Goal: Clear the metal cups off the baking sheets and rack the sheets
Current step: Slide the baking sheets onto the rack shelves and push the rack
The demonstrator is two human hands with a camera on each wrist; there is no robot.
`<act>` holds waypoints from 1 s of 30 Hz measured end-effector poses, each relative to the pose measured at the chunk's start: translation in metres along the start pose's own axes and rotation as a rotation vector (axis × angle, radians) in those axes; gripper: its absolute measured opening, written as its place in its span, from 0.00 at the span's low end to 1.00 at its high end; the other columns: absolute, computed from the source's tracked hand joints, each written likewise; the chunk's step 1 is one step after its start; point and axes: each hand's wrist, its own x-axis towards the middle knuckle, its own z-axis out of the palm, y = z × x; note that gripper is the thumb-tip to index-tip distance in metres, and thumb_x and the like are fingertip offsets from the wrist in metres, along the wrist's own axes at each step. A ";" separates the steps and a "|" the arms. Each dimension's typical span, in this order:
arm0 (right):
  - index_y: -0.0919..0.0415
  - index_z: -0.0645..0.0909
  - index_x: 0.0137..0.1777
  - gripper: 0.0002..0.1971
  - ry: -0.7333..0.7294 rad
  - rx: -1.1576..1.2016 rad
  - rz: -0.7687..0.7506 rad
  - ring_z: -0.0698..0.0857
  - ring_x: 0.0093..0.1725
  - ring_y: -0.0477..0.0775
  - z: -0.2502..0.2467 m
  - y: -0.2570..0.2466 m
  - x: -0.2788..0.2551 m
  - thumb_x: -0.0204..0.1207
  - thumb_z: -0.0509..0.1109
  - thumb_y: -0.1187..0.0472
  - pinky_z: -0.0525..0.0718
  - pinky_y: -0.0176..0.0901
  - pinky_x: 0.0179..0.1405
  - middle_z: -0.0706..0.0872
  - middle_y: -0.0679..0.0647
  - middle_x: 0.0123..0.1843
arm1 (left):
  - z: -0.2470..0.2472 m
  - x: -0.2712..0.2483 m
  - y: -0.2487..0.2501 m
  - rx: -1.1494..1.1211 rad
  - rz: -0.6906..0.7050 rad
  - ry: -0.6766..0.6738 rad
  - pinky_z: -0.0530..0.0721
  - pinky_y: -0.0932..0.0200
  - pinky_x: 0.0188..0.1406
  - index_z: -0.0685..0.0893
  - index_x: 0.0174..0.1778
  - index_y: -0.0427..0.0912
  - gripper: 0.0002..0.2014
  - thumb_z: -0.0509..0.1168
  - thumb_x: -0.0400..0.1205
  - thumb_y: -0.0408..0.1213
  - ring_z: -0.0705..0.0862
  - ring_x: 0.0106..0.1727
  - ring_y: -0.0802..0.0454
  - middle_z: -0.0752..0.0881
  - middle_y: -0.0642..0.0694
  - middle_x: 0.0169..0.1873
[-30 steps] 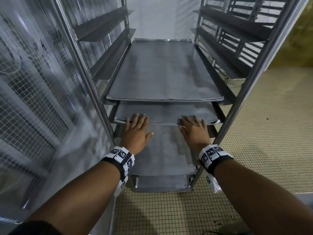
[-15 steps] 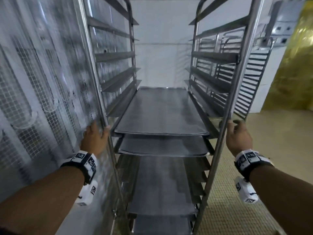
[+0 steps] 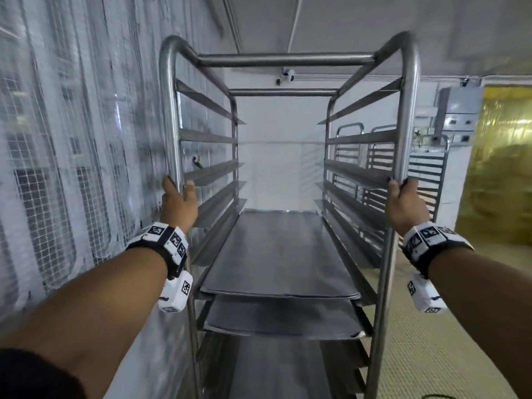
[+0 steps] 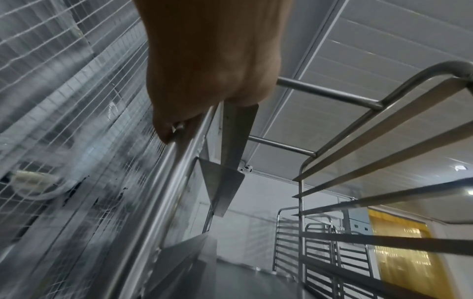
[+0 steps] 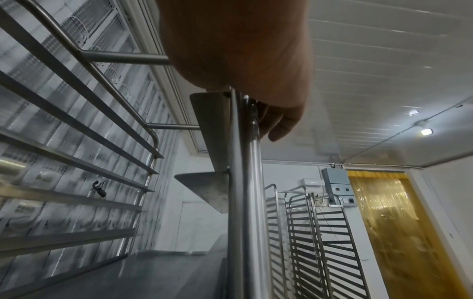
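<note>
Flat grey metal baking sheets (image 3: 276, 254) were already racked; left hand (image 3: 178, 201) and right hand (image 3: 406, 204) had fingers wrapped round the tall steel trolley rack (image 3: 169, 116) uprights. Next, I'd guess, wheeling it off steadily.

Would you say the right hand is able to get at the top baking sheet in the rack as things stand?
Probably yes. The right hand grips the rack's front right post, and the top baking sheet sits just below and inward, with its front edge open and nothing lying on it.
</note>
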 end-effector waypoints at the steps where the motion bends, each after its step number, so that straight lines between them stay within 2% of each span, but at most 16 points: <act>1: 0.65 0.64 0.63 0.20 -0.003 0.019 0.006 0.84 0.52 0.79 0.003 0.002 -0.001 0.89 0.50 0.46 0.70 0.54 0.43 0.83 0.81 0.55 | 0.001 0.001 -0.001 -0.005 0.000 0.015 0.74 0.36 0.75 0.46 0.90 0.48 0.36 0.50 0.90 0.60 0.76 0.77 0.27 0.69 0.29 0.83; 3: 0.63 0.62 0.64 0.20 0.003 0.055 0.023 0.84 0.50 0.78 0.010 0.007 -0.005 0.89 0.49 0.44 0.72 0.54 0.44 0.83 0.81 0.54 | 0.003 -0.001 -0.004 -0.009 0.011 0.040 0.78 0.40 0.63 0.49 0.90 0.48 0.33 0.48 0.92 0.58 0.81 0.70 0.26 0.77 0.27 0.76; 5: 0.62 0.61 0.65 0.22 0.032 0.082 0.037 0.85 0.49 0.78 0.017 0.012 -0.006 0.89 0.49 0.42 0.73 0.54 0.44 0.83 0.80 0.53 | 0.005 -0.003 -0.006 -0.012 0.014 0.068 0.76 0.45 0.52 0.53 0.88 0.48 0.30 0.47 0.92 0.57 0.85 0.62 0.25 0.84 0.26 0.66; 8: 0.63 0.62 0.67 0.26 0.081 0.066 0.018 0.85 0.46 0.76 0.027 0.019 -0.003 0.87 0.47 0.39 0.76 0.56 0.42 0.85 0.76 0.49 | 0.008 -0.003 -0.007 -0.019 0.050 0.141 0.77 0.47 0.42 0.62 0.81 0.46 0.25 0.49 0.92 0.56 0.87 0.47 0.31 0.86 0.34 0.46; 9: 0.62 0.62 0.65 0.26 0.096 0.061 0.009 0.85 0.43 0.75 0.029 0.021 -0.001 0.87 0.47 0.38 0.77 0.56 0.41 0.85 0.74 0.46 | 0.009 -0.002 -0.009 -0.025 0.071 0.166 0.76 0.48 0.39 0.64 0.80 0.44 0.24 0.50 0.92 0.55 0.86 0.42 0.34 0.85 0.38 0.43; 11: 0.62 0.63 0.61 0.24 0.133 0.056 -0.002 0.83 0.38 0.70 0.031 0.025 0.001 0.87 0.48 0.38 0.77 0.55 0.39 0.83 0.69 0.41 | 0.013 -0.001 -0.013 -0.029 0.109 0.208 0.76 0.51 0.37 0.66 0.78 0.42 0.24 0.50 0.93 0.55 0.84 0.37 0.38 0.85 0.41 0.40; 15: 0.65 0.66 0.60 0.23 0.191 0.080 -0.019 0.76 0.34 0.62 0.036 0.027 0.004 0.89 0.51 0.43 0.72 0.51 0.37 0.79 0.64 0.38 | 0.018 0.002 -0.019 -0.010 0.165 0.266 0.70 0.60 0.26 0.68 0.76 0.38 0.25 0.51 0.93 0.55 0.78 0.27 0.50 0.84 0.41 0.36; 16: 0.65 0.66 0.60 0.22 0.197 0.091 -0.030 0.77 0.33 0.62 0.037 0.029 0.005 0.88 0.51 0.43 0.72 0.50 0.36 0.79 0.64 0.37 | 0.020 0.004 -0.021 -0.007 0.175 0.279 0.70 0.61 0.25 0.69 0.75 0.38 0.25 0.51 0.92 0.55 0.78 0.27 0.50 0.84 0.41 0.35; 18: 0.65 0.66 0.58 0.22 0.205 0.106 -0.053 0.77 0.29 0.61 0.040 0.033 0.010 0.88 0.51 0.42 0.71 0.48 0.32 0.79 0.63 0.34 | 0.024 0.009 -0.024 0.012 0.191 0.304 0.72 0.60 0.25 0.70 0.71 0.39 0.24 0.51 0.92 0.57 0.80 0.28 0.43 0.84 0.40 0.35; 20: 0.66 0.66 0.57 0.23 0.210 0.103 -0.061 0.75 0.27 0.58 0.043 0.038 0.015 0.88 0.51 0.42 0.68 0.46 0.29 0.76 0.59 0.31 | 0.030 0.014 -0.028 0.029 0.196 0.322 0.78 0.54 0.27 0.71 0.70 0.42 0.24 0.50 0.91 0.59 0.83 0.30 0.39 0.85 0.39 0.35; 23: 0.67 0.67 0.58 0.23 0.213 0.112 -0.064 0.74 0.27 0.55 0.046 0.043 0.025 0.88 0.51 0.43 0.67 0.45 0.30 0.74 0.55 0.30 | 0.040 0.019 -0.031 0.045 0.206 0.339 0.85 0.46 0.28 0.70 0.68 0.44 0.25 0.49 0.90 0.63 0.85 0.30 0.37 0.86 0.39 0.33; 25: 0.67 0.67 0.58 0.24 0.214 0.123 -0.067 0.75 0.27 0.56 0.049 0.047 0.033 0.88 0.50 0.42 0.68 0.44 0.29 0.75 0.56 0.30 | 0.047 0.021 -0.030 0.055 0.218 0.355 0.81 0.49 0.27 0.71 0.67 0.41 0.26 0.50 0.91 0.61 0.83 0.29 0.38 0.84 0.38 0.32; 27: 0.68 0.67 0.58 0.24 0.214 0.114 -0.061 0.73 0.26 0.54 0.052 0.050 0.040 0.89 0.51 0.43 0.64 0.41 0.26 0.74 0.54 0.30 | 0.054 0.023 -0.029 0.065 0.223 0.368 0.75 0.53 0.29 0.72 0.66 0.36 0.26 0.50 0.91 0.59 0.80 0.29 0.40 0.83 0.38 0.32; 29: 0.68 0.67 0.59 0.23 0.211 0.098 -0.050 0.72 0.26 0.53 0.055 0.052 0.047 0.89 0.51 0.44 0.62 0.39 0.26 0.74 0.55 0.30 | 0.061 0.025 -0.028 0.062 0.221 0.372 0.74 0.52 0.31 0.72 0.66 0.35 0.26 0.50 0.92 0.58 0.79 0.30 0.42 0.82 0.38 0.33; 30: 0.68 0.67 0.59 0.23 0.208 0.092 -0.046 0.73 0.27 0.56 0.057 0.054 0.051 0.89 0.50 0.43 0.64 0.41 0.27 0.75 0.57 0.32 | 0.064 0.027 -0.028 0.062 0.225 0.379 0.75 0.51 0.31 0.71 0.66 0.35 0.26 0.50 0.92 0.58 0.79 0.31 0.42 0.82 0.39 0.33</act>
